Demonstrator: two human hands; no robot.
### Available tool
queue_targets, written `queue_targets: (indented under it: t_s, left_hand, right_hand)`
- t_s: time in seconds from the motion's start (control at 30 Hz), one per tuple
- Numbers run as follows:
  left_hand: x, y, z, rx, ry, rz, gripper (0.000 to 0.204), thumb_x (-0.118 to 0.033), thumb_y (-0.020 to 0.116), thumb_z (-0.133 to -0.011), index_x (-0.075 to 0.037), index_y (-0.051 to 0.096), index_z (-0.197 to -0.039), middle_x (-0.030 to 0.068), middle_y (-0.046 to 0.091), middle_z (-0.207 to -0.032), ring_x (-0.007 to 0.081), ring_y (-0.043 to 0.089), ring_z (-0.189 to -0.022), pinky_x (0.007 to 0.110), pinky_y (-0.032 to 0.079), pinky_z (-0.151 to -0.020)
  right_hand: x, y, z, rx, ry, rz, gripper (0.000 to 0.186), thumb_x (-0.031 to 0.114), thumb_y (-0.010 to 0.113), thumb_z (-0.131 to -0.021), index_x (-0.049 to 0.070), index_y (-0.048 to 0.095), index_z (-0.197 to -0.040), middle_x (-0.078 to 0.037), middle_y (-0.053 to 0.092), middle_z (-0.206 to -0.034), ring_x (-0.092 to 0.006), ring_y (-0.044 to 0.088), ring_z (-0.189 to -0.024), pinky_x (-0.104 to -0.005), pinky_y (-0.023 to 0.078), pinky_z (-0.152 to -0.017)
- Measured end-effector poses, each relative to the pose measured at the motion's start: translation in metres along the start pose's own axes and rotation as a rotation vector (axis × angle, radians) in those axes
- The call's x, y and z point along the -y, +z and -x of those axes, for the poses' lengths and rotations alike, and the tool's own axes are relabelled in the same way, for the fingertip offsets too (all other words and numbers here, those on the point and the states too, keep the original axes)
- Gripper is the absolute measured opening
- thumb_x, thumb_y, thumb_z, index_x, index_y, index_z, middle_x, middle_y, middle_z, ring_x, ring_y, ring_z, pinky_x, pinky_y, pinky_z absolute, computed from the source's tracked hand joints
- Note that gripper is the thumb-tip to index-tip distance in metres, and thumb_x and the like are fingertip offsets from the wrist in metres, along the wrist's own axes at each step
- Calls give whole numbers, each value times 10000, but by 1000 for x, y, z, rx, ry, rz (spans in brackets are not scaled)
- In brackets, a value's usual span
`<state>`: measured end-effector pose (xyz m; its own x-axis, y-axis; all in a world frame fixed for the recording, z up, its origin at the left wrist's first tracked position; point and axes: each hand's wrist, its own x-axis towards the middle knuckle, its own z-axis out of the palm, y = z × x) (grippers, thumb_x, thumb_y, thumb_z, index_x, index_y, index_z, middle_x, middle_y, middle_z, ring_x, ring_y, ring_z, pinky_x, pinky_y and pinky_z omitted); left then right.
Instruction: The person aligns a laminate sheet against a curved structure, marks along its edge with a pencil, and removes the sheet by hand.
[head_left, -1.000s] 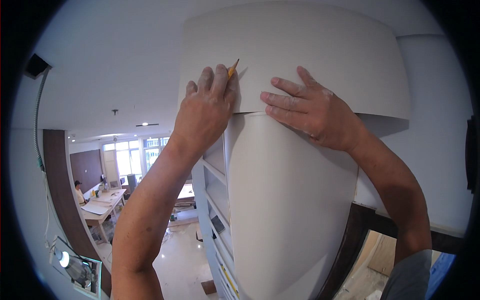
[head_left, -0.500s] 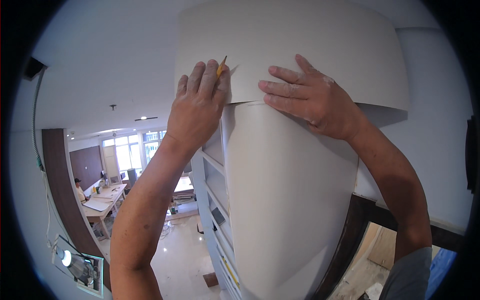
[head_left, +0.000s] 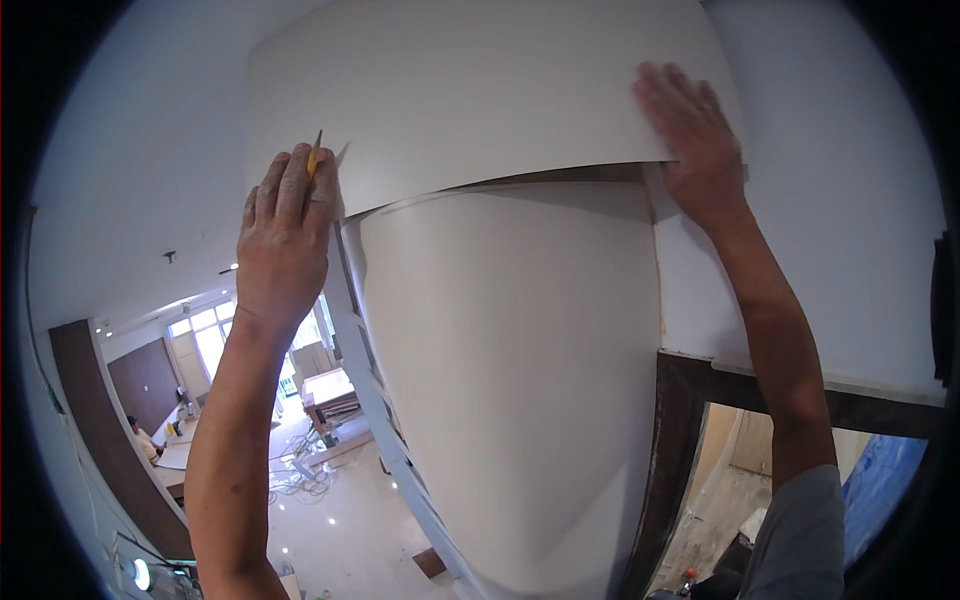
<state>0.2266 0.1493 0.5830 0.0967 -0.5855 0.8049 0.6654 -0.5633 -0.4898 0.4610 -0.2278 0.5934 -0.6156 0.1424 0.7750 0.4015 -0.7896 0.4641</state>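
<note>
A worker in a gray sleeve (head_left: pixel 800 530) reaches up w/ both arms. L hand (head_left: pixel 283 255), dusty, lies nr the lower L corner of a wide pale panel (head_left: pixel 480 90), fingers together, a yellow pencil (head_left: pixel 314 162) pinched btwn two of them. Pencil's long axis is near upright, leaning slightly R, sharpened tip up; its shadow falls on the panel just to the R. R hand (head_left: pixel 695 150), blurred, is nr the panel's lower R corner, fingers extended, gripping nothing; whether every fingertip touches, can't tell. Panel's long axis runs L to R, its lower edge bowed & rising toward the R.

Below that edge, a tall curved pale surface (head_left: pixel 510 350) stands w/ its long axis vertical; a dark gap (head_left: pixel 590 176) btwn the two widens to the R. A dark frame (head_left: pixel 672 450) borders an opening at lower R, w/ blue sheeting (head_left: pixel 885 490) by its far R side. A gray-blue rail (head_left: pixel 372 390) slants along the curved surface's L edge.

Bkgd, L: loose cables (head_left: pixel 310 485) & a brown block (head_left: pixel 430 563) on a glossy floor (head_left: pixel 350 545); a table (head_left: pixel 328 385) w/ items stacked under its top, too small to name; a 2nd person (head_left: pixel 145 440), partly hidden; bright windows (head_left: pixel 208 335) beyond.
</note>
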Motion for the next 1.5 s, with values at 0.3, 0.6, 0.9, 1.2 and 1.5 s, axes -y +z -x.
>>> queue_targets:
  t_s: [0.3,0.6,0.9,1.2,1.5]
  left_hand:
    - [36,-30,-5,265,-411,659,904,-72,689,-766,44,325,-1585,320,378,-1584,468,385,-1471,523,351,-1218]
    - [74,-29,-40,-1,-1101,1239,955,-399,766,-880,205,340,-1485,421,384,-1472,528,364,-1421,515,204,-1235]
    - [123,-68,-47,11,-857,1038,936,-516,715,-854,97,407,-1491,272,576,-1229,344,639,-1093,357,468,-1041]
    - [171,-66,-60,70,-890,701,981,-552,717,-853,10,365,-1576,302,565,-1370,345,635,-1180,351,453,-1085]
    - [168,-51,-88,132,-775,770,889,-565,708,-879,13,459,-1507,255,627,-1214,304,648,-1100,368,495,-1007]
  right_hand:
    - [-15,25,39,-73,446,113,806,-105,552,-772,105,442,-1542,-140,383,-1643,-432,400,-1472,-545,390,-1176]
    - [-3,50,46,-190,527,14,739,-53,622,-822,-11,407,-1528,-272,387,-1587,-450,435,-1412,-501,355,-1189]
    - [-7,65,71,24,504,-127,791,-41,614,-794,-12,382,-1550,-259,410,-1570,-445,406,-1427,-480,323,-1209]
    - [41,44,105,461,399,-632,776,85,667,-882,78,363,-1597,-205,282,-1677,-402,250,-1549,-484,217,-1269]
    - [83,55,113,195,548,-751,547,200,610,-969,-54,504,-1441,-255,385,-1604,-449,323,-1507,-575,252,-1237]
